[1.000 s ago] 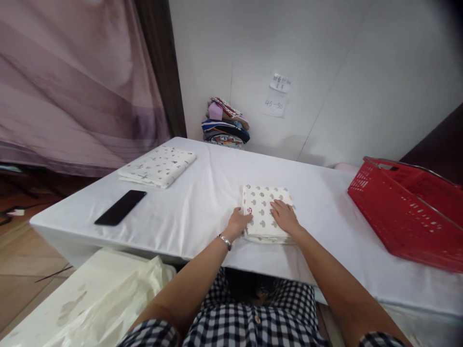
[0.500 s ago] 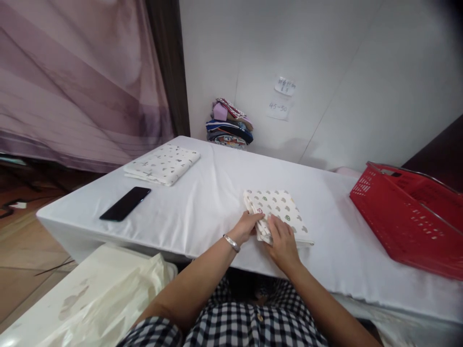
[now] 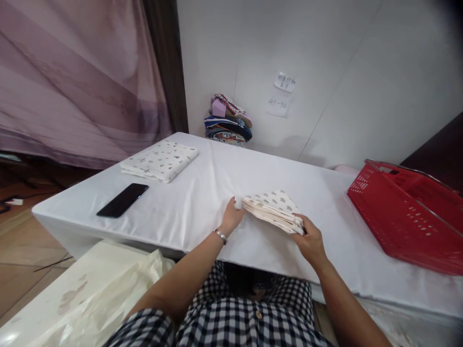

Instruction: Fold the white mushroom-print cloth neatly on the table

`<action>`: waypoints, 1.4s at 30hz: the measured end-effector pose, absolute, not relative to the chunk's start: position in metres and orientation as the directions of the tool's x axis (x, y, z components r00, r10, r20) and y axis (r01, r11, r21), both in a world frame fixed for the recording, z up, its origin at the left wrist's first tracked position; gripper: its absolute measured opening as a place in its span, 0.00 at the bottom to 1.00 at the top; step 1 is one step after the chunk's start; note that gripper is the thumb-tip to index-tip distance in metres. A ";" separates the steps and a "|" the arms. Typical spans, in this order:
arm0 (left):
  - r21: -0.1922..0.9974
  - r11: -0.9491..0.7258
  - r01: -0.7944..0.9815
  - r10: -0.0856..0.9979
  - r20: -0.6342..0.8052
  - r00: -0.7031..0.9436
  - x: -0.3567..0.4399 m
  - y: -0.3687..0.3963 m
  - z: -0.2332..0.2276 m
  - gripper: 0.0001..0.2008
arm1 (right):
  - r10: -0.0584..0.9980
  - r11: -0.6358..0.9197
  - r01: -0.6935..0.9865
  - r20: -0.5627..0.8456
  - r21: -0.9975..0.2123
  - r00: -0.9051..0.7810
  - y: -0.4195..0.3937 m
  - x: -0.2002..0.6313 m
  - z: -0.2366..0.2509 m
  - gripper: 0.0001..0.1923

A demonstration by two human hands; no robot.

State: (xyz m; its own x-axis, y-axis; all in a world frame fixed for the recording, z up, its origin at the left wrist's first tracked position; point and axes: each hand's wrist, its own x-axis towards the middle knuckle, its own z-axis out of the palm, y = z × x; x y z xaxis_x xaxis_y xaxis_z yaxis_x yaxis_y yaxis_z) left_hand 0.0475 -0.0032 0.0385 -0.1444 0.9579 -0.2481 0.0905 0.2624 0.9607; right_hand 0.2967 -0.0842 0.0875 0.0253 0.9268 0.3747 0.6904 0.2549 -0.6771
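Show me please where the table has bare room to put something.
The white table is bare between the fabric bundle and the red basket, and between the phone and the left hand. Crowded: around the bundle in the right hand, and the left end, where phone and folded cloth lie close.

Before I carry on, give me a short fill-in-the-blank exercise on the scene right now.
1. The hand gripping the folded cloth is the person's ____ one.
2. The silver bracelet is worn on the person's ____ side.
3. The perforated basket on the table is colored ____.
4. The lower wall note reads 45-____.

Missing words: right; left; red; 50.
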 end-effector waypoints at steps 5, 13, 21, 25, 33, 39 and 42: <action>0.987 0.110 0.118 0.991 -0.118 0.061 0.042 0.004 0.049 0.40 | 0.943 0.247 0.619 0.333 -0.745 0.025 -0.084 0.313 0.101 0.23; 0.967 0.239 0.093 0.966 -0.246 0.080 0.052 0.010 0.059 0.26 | 0.959 0.238 0.589 0.282 -0.772 -0.018 -0.083 0.327 0.114 0.22; 0.951 0.090 0.295 0.995 -0.102 0.025 0.051 0.024 0.047 0.19 | 0.879 0.462 0.734 0.364 -0.497 -0.307 -0.071 0.333 0.130 0.20; 0.898 -0.008 0.440 0.998 0.035 -0.053 0.052 0.063 0.091 0.14 | 0.837 0.517 0.774 0.405 -0.366 -0.368 -0.025 0.341 0.162 0.19; 0.728 -0.303 0.615 0.834 0.515 -0.199 0.019 0.098 0.219 0.16 | 0.489 0.706 0.689 0.815 -0.161 -0.311 0.058 0.333 0.220 0.12; 0.647 -0.194 0.737 0.862 0.471 -0.186 -0.002 0.036 0.128 0.14 | 0.523 0.740 0.649 0.759 -0.178 -0.388 0.057 0.322 0.101 0.13; 0.668 -0.028 0.744 0.960 0.226 -0.166 -0.003 0.011 0.060 0.11 | 0.649 0.718 0.636 0.601 -0.282 -0.466 0.041 0.315 0.032 0.12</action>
State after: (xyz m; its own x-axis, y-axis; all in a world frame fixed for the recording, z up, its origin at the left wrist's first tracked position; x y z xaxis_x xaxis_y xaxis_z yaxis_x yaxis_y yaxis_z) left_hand -0.0030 0.0108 0.0596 -0.1663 0.9599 0.2259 0.7436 -0.0284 0.6680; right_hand 0.3154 0.0407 0.0324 -0.4658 0.6491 0.6014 0.6364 0.7180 -0.2820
